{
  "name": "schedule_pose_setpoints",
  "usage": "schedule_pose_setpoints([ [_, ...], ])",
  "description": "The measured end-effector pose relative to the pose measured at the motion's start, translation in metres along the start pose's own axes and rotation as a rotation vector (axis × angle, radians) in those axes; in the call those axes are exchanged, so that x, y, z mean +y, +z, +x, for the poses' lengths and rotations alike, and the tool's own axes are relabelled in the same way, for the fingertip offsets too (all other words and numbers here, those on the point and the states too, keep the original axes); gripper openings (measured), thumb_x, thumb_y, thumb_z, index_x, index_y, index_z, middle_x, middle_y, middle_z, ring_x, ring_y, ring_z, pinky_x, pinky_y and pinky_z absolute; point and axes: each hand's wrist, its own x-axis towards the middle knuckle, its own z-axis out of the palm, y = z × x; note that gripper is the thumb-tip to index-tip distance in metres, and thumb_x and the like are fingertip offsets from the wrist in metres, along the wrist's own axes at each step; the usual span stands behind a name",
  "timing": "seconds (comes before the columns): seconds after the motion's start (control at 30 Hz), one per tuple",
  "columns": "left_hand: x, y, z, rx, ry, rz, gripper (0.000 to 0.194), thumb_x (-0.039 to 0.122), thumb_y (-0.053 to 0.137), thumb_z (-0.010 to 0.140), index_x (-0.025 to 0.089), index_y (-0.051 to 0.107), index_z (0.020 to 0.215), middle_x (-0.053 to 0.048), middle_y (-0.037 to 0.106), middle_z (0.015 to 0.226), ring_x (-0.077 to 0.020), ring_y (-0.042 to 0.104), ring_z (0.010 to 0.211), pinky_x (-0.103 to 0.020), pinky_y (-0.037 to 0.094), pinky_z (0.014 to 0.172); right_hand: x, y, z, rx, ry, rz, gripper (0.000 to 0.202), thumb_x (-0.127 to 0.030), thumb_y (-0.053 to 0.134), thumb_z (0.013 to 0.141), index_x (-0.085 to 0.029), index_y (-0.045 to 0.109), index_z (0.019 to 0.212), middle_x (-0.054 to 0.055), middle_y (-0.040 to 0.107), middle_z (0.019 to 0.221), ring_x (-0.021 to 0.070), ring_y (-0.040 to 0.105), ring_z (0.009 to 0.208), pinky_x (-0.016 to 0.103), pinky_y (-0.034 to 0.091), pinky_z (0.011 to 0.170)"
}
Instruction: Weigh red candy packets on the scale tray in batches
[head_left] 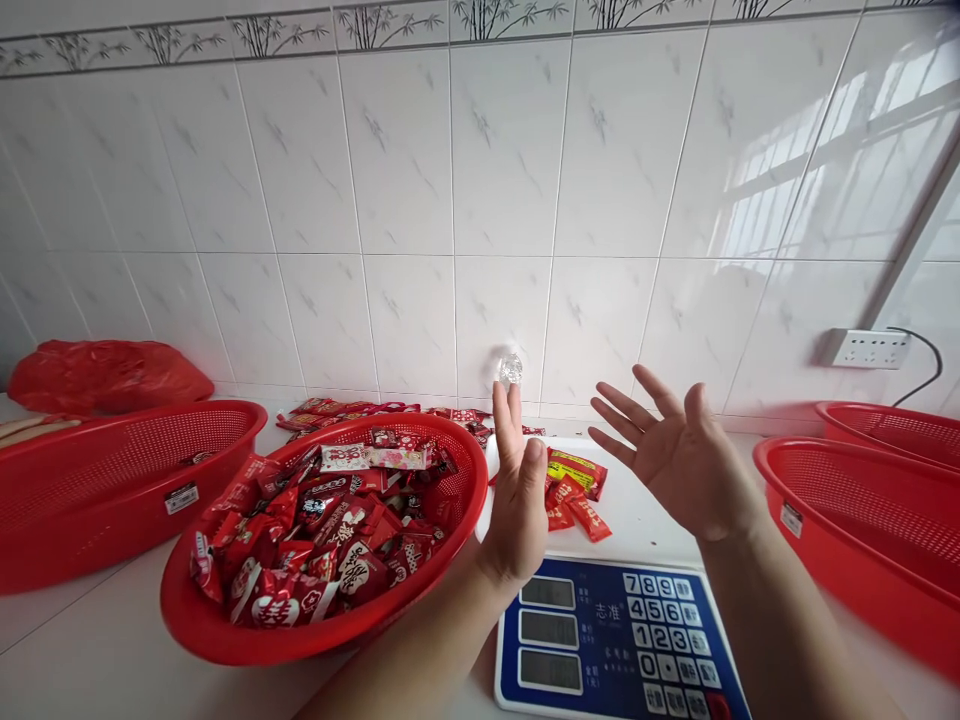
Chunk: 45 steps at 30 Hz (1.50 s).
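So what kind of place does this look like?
Probably a packing or weighing room, perhaps in a shop: a keypad scale with red packets on its pan, a red basket heaped with wrapped snacks, and a white tiled wall behind.

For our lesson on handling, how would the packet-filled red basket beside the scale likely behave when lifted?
The red perforated basket is probably heavy, being filled with wrapped packets. Its thin-looking perforated wall may flex. The loosely piled, glossy packets may slide if it tilts.
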Motion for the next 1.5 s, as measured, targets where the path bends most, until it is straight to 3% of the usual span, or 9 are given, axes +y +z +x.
schedule_pose_setpoints([
  [0.23, 0.003, 0.000, 0.001, -0.028, -0.032, 0.030, 0.053, 0.047, 0.033, 0.098, 0.038, 0.017, 0.148, 0.001, 0.024, 0.156, -0.0209, 0.015, 0.145, -0.046, 0.016, 0.119, 0.005, 0.002, 0.001, 0.012, 0.012, 0.077, 0.058, -0.064, 0.032, 0.092, -0.035, 0.032, 0.142, 0.006, 0.051, 0.140, 0.0222, 0.044, 0.132, 0.047, 0.041, 0.106],
  [0.5, 0.005, -0.001, 0.000, -0.152, -0.068, 0.063, 0.052, 0.044, 0.036, 0.098, 0.031, 0.023, 0.147, -0.005, 0.041, 0.147, -0.0244, 0.029, 0.140, -0.048, 0.024, 0.116, 0.018, 0.023, -0.011, -0.190, 0.047, -0.103, 0.047, -0.054, 0.042, 0.094, -0.036, 0.042, 0.138, 0.004, 0.041, 0.147, 0.0245, 0.040, 0.134, 0.048, 0.041, 0.105],
  [0.63, 0.004, -0.002, 0.002, -0.103, -0.074, 0.033, 0.048, 0.045, 0.035, 0.098, 0.031, 0.028, 0.144, -0.005, 0.044, 0.145, -0.0243, 0.033, 0.138, -0.049, 0.023, 0.116, 0.013, 0.024, -0.012, -0.198, -0.006, -0.248, 0.039, -0.047, 0.047, 0.094, -0.035, 0.051, 0.131, 0.002, 0.045, 0.144, 0.0232, 0.044, 0.131, 0.044, 0.044, 0.102],
  [0.73, 0.006, -0.004, 0.005, -0.056, -0.053, 0.004, 0.047, 0.046, 0.034, 0.098, 0.031, 0.027, 0.142, -0.006, 0.047, 0.143, -0.0228, 0.035, 0.137, -0.049, 0.022, 0.116, 0.011, 0.017, -0.010, -0.217, -0.015, -0.513, 0.031, -0.037, 0.048, 0.094, -0.032, 0.055, 0.123, 0.003, 0.057, 0.130, 0.0192, 0.057, 0.115, 0.039, 0.049, 0.095],
  [0.83, 0.010, -0.006, 0.008, -0.014, -0.011, -0.020, 0.047, 0.047, 0.033, 0.098, 0.029, 0.028, 0.141, -0.007, 0.048, 0.141, -0.0221, 0.035, 0.137, -0.048, 0.024, 0.114, 0.018, 0.004, -0.007, -0.284, 0.055, -1.028, 0.028, -0.022, 0.044, 0.092, -0.030, 0.058, 0.115, 0.000, 0.065, 0.117, 0.0164, 0.063, 0.099, 0.036, 0.049, 0.088],
  [0.97, 0.018, -0.009, 0.010, 0.026, 0.009, -0.036, 0.045, 0.047, 0.034, 0.098, 0.029, 0.031, 0.140, -0.007, 0.050, 0.139, -0.0217, 0.036, 0.136, -0.047, 0.024, 0.114, 0.036, -0.014, -0.005, -0.329, 0.158, -1.507, 0.038, -0.004, 0.046, 0.080, -0.026, 0.061, 0.107, 0.003, 0.064, 0.116, 0.0211, 0.056, 0.112, 0.038, 0.042, 0.093],
  [1.13, 0.023, -0.010, 0.010, 0.039, 0.007, -0.065, 0.045, 0.048, 0.034, 0.098, 0.029, 0.032, 0.139, -0.007, 0.051, 0.138, -0.0226, 0.037, 0.136, -0.048, 0.026, 0.113, 0.055, -0.021, -0.007, -0.284, 0.217, -1.586, 0.017, -0.024, 0.050, 0.088, -0.024, 0.062, 0.099, 0.007, 0.064, 0.107, 0.0230, 0.061, 0.099, 0.034, 0.044, 0.080],
  [1.3, 0.027, -0.011, 0.010, 0.055, 0.019, -0.079, 0.043, 0.046, 0.033, 0.098, 0.028, 0.033, 0.138, -0.007, 0.052, 0.137, -0.0218, 0.038, 0.135, -0.048, 0.025, 0.114, 0.058, -0.030, -0.010, -0.161, 0.192, -1.536, 0.019, -0.035, 0.045, 0.091, -0.024, 0.061, 0.092, 0.006, 0.064, 0.099, 0.0215, 0.062, 0.087, 0.031, 0.042, 0.070],
  [1.5, 0.032, -0.010, 0.008, 0.045, 0.034, -0.102, 0.043, 0.045, 0.033, 0.099, 0.027, 0.033, 0.137, -0.007, 0.054, 0.134, -0.0205, 0.039, 0.133, -0.046, 0.024, 0.114, 0.024, -0.088, -0.014, 0.216, 0.224, -1.281, 0.027, -0.042, 0.034, 0.092, -0.021, 0.052, 0.090, 0.007, 0.067, 0.088, 0.0212, 0.065, 0.076, 0.033, 0.050, 0.060],
])
